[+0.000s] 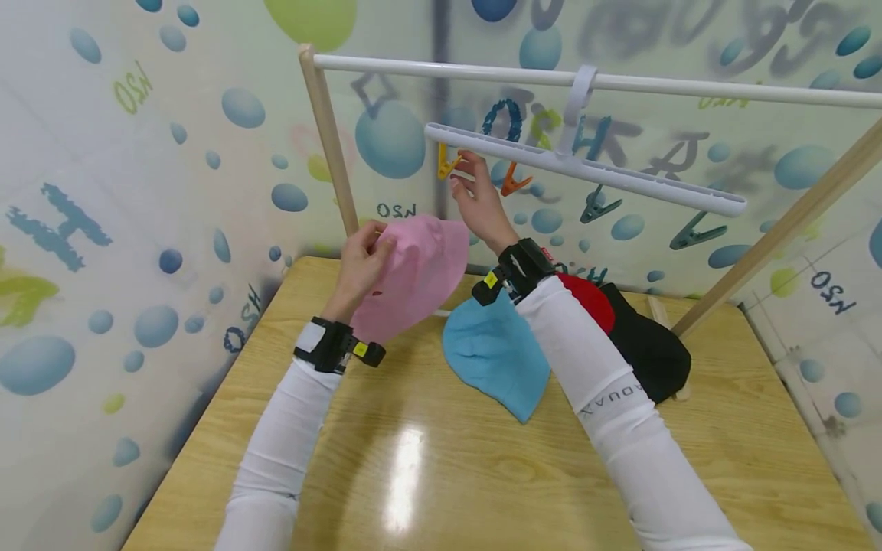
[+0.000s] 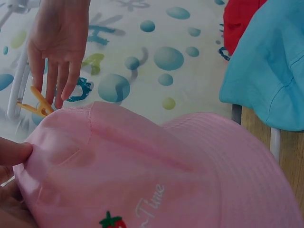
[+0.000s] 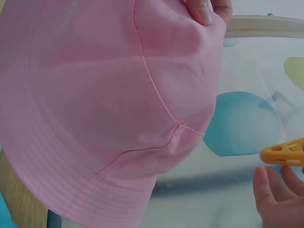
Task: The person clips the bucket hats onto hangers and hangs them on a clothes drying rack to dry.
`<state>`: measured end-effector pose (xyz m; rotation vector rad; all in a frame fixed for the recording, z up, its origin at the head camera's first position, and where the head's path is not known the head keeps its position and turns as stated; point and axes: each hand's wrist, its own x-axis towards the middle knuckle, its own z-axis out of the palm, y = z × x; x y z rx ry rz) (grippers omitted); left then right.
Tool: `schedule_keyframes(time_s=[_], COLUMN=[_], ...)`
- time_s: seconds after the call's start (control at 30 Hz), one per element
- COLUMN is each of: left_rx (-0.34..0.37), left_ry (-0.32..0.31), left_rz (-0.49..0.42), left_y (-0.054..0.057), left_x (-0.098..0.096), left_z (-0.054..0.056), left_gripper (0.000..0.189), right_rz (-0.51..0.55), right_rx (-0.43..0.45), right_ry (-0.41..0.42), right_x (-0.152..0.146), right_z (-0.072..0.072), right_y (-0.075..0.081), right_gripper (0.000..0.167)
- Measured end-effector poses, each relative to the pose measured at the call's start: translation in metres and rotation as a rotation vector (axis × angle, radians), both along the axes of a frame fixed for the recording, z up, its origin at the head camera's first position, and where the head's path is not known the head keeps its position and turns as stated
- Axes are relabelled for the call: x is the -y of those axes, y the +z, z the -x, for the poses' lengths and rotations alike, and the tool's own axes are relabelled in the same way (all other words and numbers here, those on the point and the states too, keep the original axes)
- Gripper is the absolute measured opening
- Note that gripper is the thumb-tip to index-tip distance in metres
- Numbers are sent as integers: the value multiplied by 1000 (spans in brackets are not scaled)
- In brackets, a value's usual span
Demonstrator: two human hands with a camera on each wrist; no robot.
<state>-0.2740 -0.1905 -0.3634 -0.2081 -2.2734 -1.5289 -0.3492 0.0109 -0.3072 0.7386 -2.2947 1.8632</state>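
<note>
My left hand (image 1: 361,264) pinches the crown of a pink bucket hat (image 1: 426,268), held up in the air at the left. A strawberry motif and white lettering show on the hat in the left wrist view. Up by the white hanger (image 1: 620,177), my right hand (image 1: 480,203) has its fingers extended beside a yellow clip (image 1: 443,164). The right wrist view shows those fingertips just under the yellow clip (image 3: 280,154); whether they touch it I cannot tell. An orange clip (image 1: 513,182) hangs right of that hand.
Two green clips (image 1: 598,207) hang farther right along the hanger. It hooks over a white rod (image 1: 441,69) on wooden posts (image 1: 329,138). On the wooden table (image 1: 358,459) lie a blue bucket hat (image 1: 492,352), a red hat (image 1: 589,300) and a black hat (image 1: 651,348).
</note>
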Motion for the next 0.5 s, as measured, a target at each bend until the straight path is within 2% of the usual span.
schedule_keyframes(time_s=[0.27, 0.5], left_rx=[-39, -53], left_ry=[0, -10], left_rz=[33, 39], left_y=[6, 12], left_x=[-2, -3], left_z=[-1, -3], left_gripper=[14, 15], right_rz=[98, 126], right_rx=[-60, -91], right_ry=[27, 42], right_x=[6, 10], right_z=[0, -2], right_y=[0, 0], right_gripper=[40, 36])
